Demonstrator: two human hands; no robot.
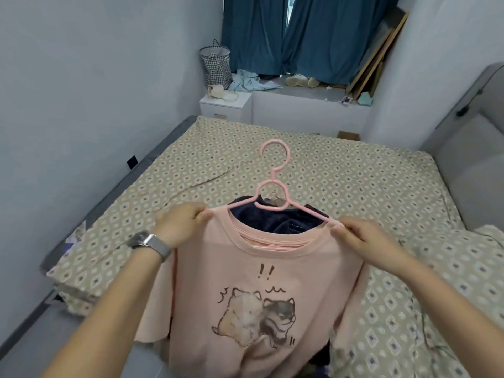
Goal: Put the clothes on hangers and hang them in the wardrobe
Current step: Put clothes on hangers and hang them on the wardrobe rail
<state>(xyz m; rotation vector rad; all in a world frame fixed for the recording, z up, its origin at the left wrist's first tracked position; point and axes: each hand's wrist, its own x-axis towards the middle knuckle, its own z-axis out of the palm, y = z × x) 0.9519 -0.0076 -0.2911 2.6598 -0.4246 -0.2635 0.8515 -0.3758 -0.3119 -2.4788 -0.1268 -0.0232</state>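
A pink T-shirt (pixel 245 282) with a cartoon print of two animals hangs in front of me over the bed. A pink plastic hanger (pixel 273 170) sits inside its neck opening, hook pointing up and away. My left hand (pixel 181 223) pinches the shirt's left shoulder by the collar. On the other side my right hand (pixel 362 234) pinches the right shoulder where the hanger arm goes under the fabric. A dark navy garment (pixel 275 221) lies on the bed behind the collar. No wardrobe is in view.
The bed (pixel 341 173) with a patterned beige sheet fills the middle. A grey sofa (pixel 474 148) stands at the right, a white nightstand (pixel 225 105) and a checked bag (pixel 215 65) at the back, before teal curtains (pixel 300 34). A cable (pixel 191 184) crosses the sheet.
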